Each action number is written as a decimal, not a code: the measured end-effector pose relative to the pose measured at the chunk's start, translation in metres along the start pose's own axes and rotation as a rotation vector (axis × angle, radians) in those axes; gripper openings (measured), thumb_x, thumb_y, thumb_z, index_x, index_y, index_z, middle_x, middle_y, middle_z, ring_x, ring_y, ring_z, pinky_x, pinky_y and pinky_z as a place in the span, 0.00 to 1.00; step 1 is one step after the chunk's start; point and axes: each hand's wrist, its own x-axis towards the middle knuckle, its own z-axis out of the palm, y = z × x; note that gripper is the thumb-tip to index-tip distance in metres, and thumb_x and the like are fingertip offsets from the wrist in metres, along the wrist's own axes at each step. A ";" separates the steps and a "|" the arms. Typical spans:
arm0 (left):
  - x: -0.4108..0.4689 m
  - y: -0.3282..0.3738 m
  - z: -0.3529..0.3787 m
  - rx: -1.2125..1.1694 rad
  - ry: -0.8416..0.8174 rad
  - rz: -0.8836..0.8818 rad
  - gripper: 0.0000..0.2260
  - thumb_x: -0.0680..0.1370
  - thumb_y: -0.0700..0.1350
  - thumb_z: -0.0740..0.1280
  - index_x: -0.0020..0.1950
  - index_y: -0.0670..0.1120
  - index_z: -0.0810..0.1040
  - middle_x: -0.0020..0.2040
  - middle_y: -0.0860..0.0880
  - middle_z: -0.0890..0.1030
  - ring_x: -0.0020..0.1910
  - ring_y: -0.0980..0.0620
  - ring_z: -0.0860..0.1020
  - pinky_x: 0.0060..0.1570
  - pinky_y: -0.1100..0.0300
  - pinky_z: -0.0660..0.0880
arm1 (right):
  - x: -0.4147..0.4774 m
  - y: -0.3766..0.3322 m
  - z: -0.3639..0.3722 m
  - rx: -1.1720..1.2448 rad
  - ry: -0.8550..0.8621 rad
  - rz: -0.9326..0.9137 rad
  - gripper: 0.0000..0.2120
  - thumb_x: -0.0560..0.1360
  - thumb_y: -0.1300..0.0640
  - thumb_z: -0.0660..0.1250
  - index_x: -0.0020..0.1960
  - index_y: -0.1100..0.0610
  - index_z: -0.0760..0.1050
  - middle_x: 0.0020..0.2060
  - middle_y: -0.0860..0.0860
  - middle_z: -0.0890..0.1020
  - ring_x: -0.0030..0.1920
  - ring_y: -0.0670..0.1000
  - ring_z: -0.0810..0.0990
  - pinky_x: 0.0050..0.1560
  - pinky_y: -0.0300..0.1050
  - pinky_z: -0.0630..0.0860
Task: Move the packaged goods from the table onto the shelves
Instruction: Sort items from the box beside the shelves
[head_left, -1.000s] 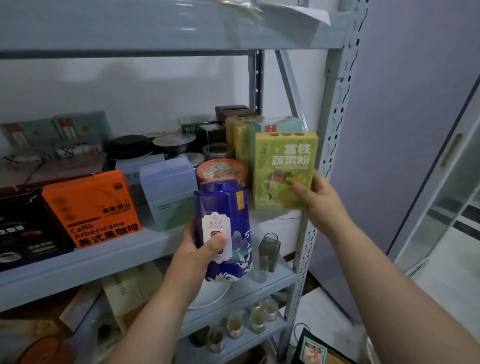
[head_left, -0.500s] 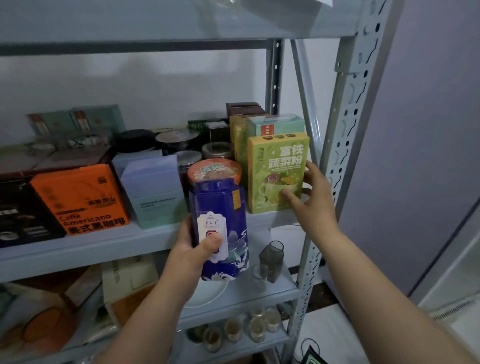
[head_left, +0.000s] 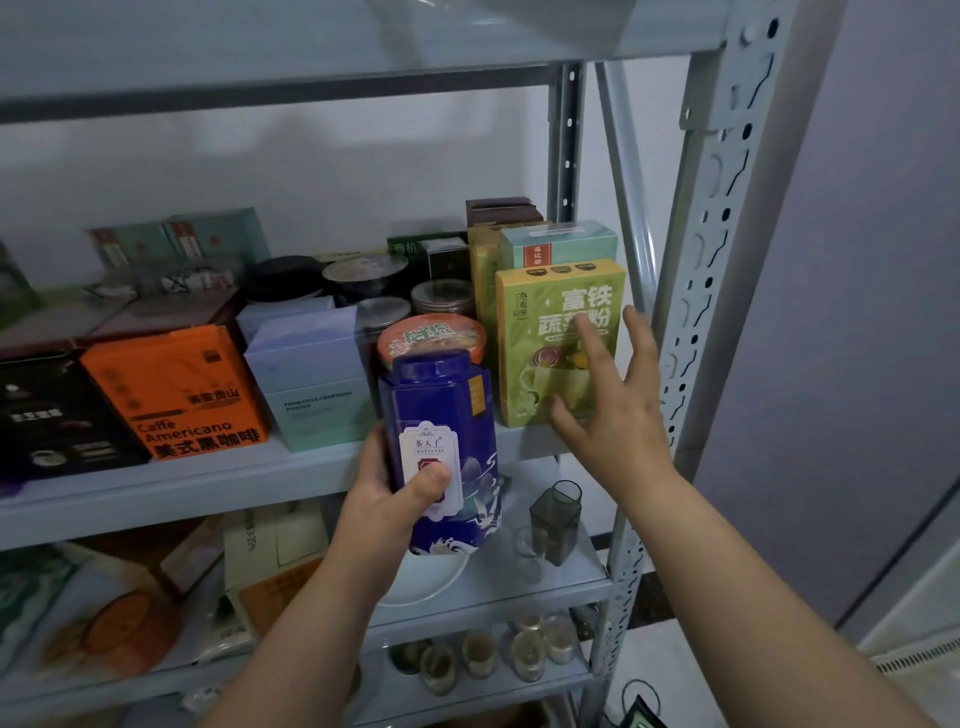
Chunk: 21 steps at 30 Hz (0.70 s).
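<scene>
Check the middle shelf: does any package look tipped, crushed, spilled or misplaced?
Nothing looks spilled or crushed. The green box stands upright at the right end of the shelf, the right hand open before it. The blue tin is off the shelf, gripped in the left hand. The orange pack appears slanted.

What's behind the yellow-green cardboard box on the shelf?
Behind the yellow-green cardboard box: a pale teal carton, a yellow carton beside that, a dark brown box furthest back. Their lower parts are hidden.

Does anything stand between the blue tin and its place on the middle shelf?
Yes. An orange-lidded cup sits right behind the blue tin, in the gap between the pale box and the green box.
</scene>
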 end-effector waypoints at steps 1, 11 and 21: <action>0.000 -0.001 -0.001 0.000 0.000 0.003 0.44 0.55 0.64 0.82 0.67 0.56 0.72 0.58 0.50 0.84 0.55 0.45 0.84 0.50 0.45 0.82 | 0.000 -0.002 0.001 0.003 0.010 -0.013 0.39 0.75 0.52 0.72 0.80 0.45 0.57 0.80 0.57 0.48 0.81 0.57 0.45 0.75 0.64 0.63; -0.009 0.004 -0.015 0.038 0.017 0.041 0.32 0.60 0.59 0.77 0.63 0.59 0.73 0.56 0.55 0.85 0.54 0.49 0.85 0.45 0.54 0.82 | 0.000 -0.025 0.005 -0.015 0.055 -0.078 0.36 0.73 0.53 0.72 0.78 0.50 0.63 0.78 0.57 0.53 0.80 0.61 0.48 0.75 0.68 0.59; -0.017 0.015 -0.036 0.068 0.056 0.082 0.36 0.60 0.60 0.79 0.66 0.58 0.72 0.58 0.54 0.84 0.55 0.50 0.84 0.45 0.55 0.82 | -0.003 -0.049 0.017 0.015 0.040 -0.104 0.30 0.75 0.53 0.70 0.76 0.51 0.68 0.77 0.59 0.57 0.80 0.61 0.48 0.76 0.68 0.56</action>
